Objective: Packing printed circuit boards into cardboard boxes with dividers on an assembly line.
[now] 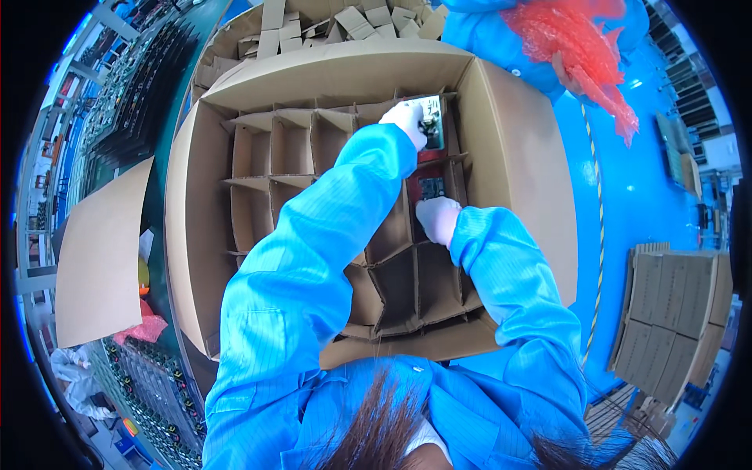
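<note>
Loose cardboard sheet (100,254) at far left, beside the large carton (517,125) of cardboard dividers (290,149). Left hand (407,121) — gloved, grasping a small metal-fronted module (433,117) in a far-right cell. Right hand (437,218) — nearer, fingers curled on a red-wrapped module (431,186) in the next cell.

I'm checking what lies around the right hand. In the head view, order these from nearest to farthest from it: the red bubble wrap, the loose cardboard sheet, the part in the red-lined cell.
From the right hand:
1. Part in the red-lined cell, just above the fingers.
2. Red bubble wrap, upper right, outside the box.
3. Loose cardboard sheet, far left.
</note>
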`<state>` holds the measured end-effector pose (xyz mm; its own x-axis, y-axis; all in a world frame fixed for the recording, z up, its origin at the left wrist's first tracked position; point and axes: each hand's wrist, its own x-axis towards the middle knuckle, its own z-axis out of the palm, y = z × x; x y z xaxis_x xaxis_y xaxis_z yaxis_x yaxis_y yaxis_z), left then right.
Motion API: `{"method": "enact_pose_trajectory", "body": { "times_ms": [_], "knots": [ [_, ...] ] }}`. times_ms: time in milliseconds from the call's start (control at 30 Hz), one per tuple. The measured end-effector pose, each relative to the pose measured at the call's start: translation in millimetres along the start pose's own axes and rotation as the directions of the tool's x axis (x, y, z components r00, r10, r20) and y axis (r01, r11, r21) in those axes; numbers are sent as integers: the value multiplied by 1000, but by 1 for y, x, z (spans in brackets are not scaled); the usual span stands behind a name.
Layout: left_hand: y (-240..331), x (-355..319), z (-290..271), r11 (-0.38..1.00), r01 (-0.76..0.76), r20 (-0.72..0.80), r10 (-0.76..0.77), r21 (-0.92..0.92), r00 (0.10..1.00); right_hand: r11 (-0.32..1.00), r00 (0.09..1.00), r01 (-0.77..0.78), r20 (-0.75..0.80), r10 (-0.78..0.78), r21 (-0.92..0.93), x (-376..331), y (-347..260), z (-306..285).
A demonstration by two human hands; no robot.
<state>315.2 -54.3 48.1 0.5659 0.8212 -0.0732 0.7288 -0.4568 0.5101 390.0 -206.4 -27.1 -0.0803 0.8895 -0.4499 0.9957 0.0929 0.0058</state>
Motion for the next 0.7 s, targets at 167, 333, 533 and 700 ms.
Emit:
{"method": "enact_pose_trajectory", "body": {
  "times_ms": [167, 333, 533, 700],
  "knots": [
    [24, 21, 14, 951, -17, 237, -60, 309, 970, 988, 968, 128, -227, -104, 91, -41, -4, -50],
    [-15, 37, 63, 955, -15, 232, -56, 296, 971, 979, 937, 159, -332, -109, 127, -95, 1, -88],
    [-25, 44, 86, 946, -118, 165, 70, 302, 984, 995, 957, 34, -290, -6, 93, -108, 5, -83],
    [-5, -81, -2, 931, -292, -131, 325, 218, 937, 970, 917, 205, -372, -143, 132, -106, -1, -93]
  ]
}}
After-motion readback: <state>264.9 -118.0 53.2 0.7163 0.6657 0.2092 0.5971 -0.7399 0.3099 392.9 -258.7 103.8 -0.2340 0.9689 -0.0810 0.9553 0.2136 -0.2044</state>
